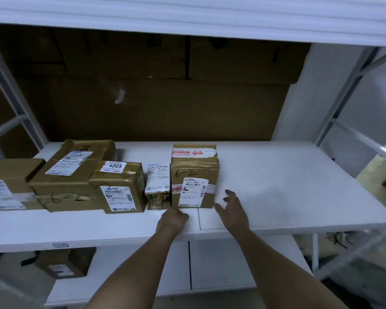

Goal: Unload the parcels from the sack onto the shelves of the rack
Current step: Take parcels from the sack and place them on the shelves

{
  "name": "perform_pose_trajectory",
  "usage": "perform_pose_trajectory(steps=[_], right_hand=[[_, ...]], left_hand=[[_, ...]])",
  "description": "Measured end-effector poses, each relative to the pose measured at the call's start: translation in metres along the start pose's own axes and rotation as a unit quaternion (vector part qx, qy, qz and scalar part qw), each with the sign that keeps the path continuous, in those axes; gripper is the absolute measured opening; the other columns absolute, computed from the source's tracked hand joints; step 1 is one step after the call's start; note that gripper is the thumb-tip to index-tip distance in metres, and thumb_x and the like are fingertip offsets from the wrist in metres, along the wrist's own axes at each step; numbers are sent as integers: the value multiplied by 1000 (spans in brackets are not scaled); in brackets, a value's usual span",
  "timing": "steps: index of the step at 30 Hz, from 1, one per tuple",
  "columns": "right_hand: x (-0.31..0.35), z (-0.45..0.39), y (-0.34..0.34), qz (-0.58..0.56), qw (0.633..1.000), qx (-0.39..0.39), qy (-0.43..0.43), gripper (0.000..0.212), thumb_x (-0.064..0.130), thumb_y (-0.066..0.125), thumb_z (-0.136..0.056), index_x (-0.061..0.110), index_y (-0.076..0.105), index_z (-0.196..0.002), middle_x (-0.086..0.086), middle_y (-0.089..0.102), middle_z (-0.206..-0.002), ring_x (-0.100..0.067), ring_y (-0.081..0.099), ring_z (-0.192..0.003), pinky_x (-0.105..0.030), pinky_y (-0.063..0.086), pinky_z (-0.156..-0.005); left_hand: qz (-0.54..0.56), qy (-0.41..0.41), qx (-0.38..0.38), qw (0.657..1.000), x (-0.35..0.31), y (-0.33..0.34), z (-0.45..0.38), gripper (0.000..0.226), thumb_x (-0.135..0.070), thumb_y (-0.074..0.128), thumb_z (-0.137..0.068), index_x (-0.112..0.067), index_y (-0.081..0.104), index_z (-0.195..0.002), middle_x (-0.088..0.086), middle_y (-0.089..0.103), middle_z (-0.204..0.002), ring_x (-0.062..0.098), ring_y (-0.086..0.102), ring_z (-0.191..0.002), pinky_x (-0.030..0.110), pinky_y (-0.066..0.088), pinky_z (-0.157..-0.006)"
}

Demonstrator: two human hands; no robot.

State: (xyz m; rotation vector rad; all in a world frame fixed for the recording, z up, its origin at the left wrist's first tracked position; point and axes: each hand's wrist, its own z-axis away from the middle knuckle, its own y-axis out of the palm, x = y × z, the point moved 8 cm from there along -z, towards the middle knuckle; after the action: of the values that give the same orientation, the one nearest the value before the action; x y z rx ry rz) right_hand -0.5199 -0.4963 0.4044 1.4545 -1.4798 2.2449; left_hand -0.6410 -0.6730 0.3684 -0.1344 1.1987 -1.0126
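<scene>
Several brown cardboard parcels stand in a row on the white middle shelf (276,179). The rightmost is an upright box marked "6-2" (194,172). A small narrow parcel (157,188) stands to its left, then a box labelled "4005" (119,186), a larger taped box (69,172) and one at the left edge (7,184). My left hand (173,219) is curled just below the front lower corner of the "6-2" box. To the right of that box my right hand (231,208) has its fingers spread, holding nothing. The sack is out of view.
Large flat cardboard sheets (156,85) line the back of the rack. The upper shelf edge (187,16) hangs overhead. A lower shelf (232,264) shows below, with one parcel (62,264) at its left. White rack uprights stand at both sides.
</scene>
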Motion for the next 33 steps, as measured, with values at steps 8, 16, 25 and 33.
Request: perform_pose_trajectory(steps=[8,16,25,33], right_hand=[[-84,51,-51,81,993,-7,80,23,33,43,-97,20,62,-99,0,70,-95,-20,65,-85,-31,53,-78],[-170,66,-121,152,985,23,79,29,32,42,-99,11,62,-98,-7,68,-95,-25,63,-84,-32,47,-69],[-346,85,-234,214,960,109,145,27,28,42,-99,11,58,-113,-8,64,-110,-27,61,-101,-34,50,-81],[-433,83,-293,234,941,150,195,31,32,39,-98,14,61,-111,-6,66,-110,-27,62,-101,-34,50,-81]], left_hand=[[-60,63,69,994,-37,80,39,25,-28,51,-91,-12,58,-74,8,67,-87,25,66,-86,26,45,-72],[-72,90,127,985,-89,188,74,24,-27,52,-91,-17,50,-69,13,66,-90,29,66,-90,35,50,-82],[-96,79,205,971,-148,389,144,16,-25,53,-90,-13,52,-79,7,60,-82,21,59,-75,28,42,-71],[-145,61,265,951,-191,481,158,18,-23,53,-89,-14,52,-74,5,61,-78,21,60,-72,26,45,-61]])
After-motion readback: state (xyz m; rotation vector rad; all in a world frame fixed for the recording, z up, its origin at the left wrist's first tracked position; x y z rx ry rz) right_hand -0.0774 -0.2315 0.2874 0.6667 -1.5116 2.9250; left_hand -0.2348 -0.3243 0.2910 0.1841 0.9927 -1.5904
